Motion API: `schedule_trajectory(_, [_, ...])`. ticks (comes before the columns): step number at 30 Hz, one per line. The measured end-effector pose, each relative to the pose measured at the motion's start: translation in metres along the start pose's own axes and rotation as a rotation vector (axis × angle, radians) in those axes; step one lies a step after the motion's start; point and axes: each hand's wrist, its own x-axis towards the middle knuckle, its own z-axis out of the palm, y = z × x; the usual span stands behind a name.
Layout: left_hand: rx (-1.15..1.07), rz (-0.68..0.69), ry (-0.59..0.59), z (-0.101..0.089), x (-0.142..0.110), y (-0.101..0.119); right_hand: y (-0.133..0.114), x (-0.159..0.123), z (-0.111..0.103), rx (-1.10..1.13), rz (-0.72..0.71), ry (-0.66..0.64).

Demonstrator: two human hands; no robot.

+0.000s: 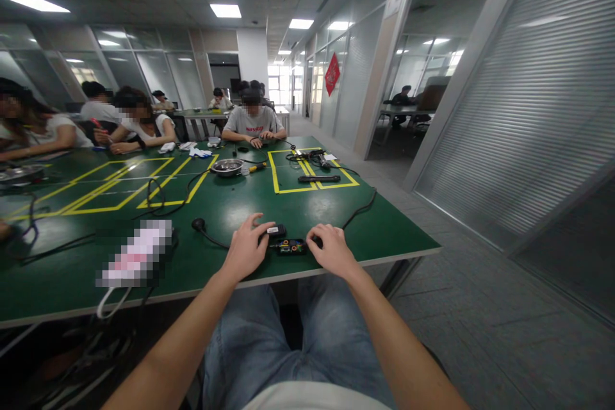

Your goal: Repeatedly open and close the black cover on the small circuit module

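Observation:
Both my hands rest near the front edge of a green table (240, 205). Between them lies a small black device with coloured parts (289, 246). My left hand (246, 250) has its fingers bent down on the table, its thumb touching a small black block (275, 230) beside the device. My right hand (331, 250) is curled with its fingertips on the device's right end, where a black cable (362, 205) runs off to the right. What, if anything, the right fingers pinch is hidden.
Yellow tape rectangles (314, 170) mark the table. A metal bowl (227, 167), a yellow-handled tool (254, 168), loose black cables and a plug (198, 225) lie further out. Several people sit along the left side and far end. A grey floor and glass partitions lie to the right.

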Motion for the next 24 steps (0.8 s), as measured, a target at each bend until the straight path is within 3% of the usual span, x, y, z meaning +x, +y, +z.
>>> schedule_trajectory(7, [-0.025, -0.033, -0.01, 0.01, 0.005, -0.011, 0.002, 0.001, 0.001, 0.017, -0.009, 0.014])
schedule_trajectory(12, [-0.08, 0.127, -0.003, 0.002, -0.002, 0.001, 0.0, 0.001, 0.002, 0.011, -0.014, 0.012])
schedule_trajectory(17, [-0.114, 0.304, -0.105, -0.004, -0.01, 0.012, 0.0, 0.0, 0.001, -0.001, -0.008, 0.012])
schedule_trajectory(24, [-0.069, 0.336, -0.125, -0.002, -0.011, 0.014, 0.0, 0.001, 0.002, -0.016, -0.005, -0.001])
